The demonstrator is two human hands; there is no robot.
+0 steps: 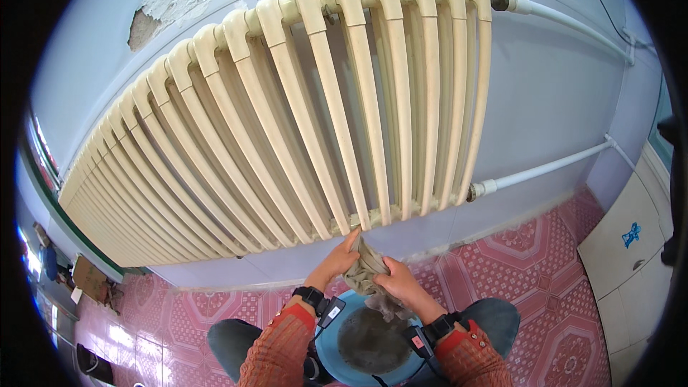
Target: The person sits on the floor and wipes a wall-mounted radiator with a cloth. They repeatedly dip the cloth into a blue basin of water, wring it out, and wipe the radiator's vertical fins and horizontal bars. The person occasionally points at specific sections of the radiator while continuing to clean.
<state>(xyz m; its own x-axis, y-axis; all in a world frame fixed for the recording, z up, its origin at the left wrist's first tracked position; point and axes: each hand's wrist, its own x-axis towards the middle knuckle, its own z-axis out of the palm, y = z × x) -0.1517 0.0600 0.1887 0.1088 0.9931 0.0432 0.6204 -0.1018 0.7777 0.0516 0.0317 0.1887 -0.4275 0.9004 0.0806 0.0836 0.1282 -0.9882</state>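
A long cream radiator (287,79) runs along the wall in front of me. At its lower edge my left hand (337,258) grips a greyish cloth (368,265), its fingertips reaching up to the bottom of the radiator's columns. My right hand (401,282) is closed on the same cloth from the other side. The cloth is bunched, and its loose end hangs down over a light blue basin (331,358) between my knees. Murky grey water (373,342) stands in the basin.
White pipes (548,168) join the radiator's right end. A white cabinet (622,233) stands at the right. Patterned pink tiles (502,258) cover the floor. A cardboard box (91,277) and a dark bin (94,364) are at the far left.
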